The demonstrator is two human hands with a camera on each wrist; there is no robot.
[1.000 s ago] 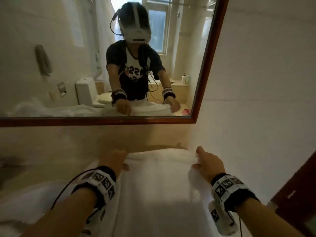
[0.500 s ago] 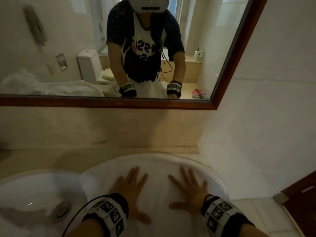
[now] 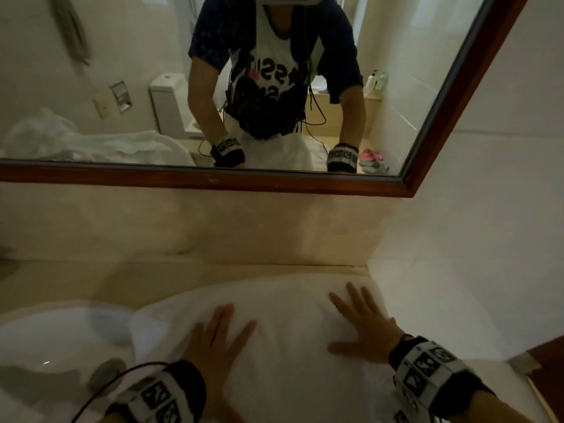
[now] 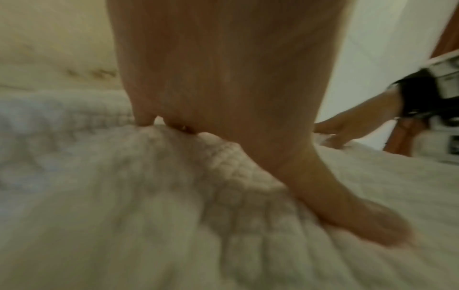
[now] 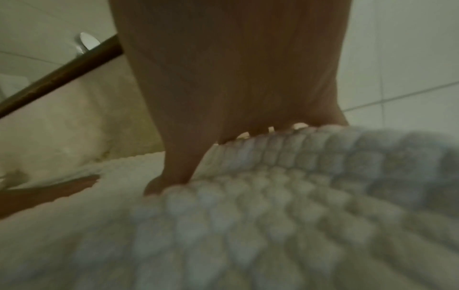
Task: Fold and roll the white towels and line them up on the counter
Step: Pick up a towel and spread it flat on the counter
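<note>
We press both palms flat on the white towel [image 3: 287,319], which lies on the counter [image 3: 91,279] just right of the sink [image 3: 55,337], one edge draping over the basin's rim. Our left hand [image 3: 218,346] rests nearer the sink with fingers straight and spread; our right hand [image 3: 363,325], fingers likewise splayed, lies farther from it.

Bare counter [image 3: 91,282] lies open behind the towel [image 3: 290,315] — backsplash wall [image 3: 213,227] beyond, side wall [image 3: 457,285] hemming the right.
</note>
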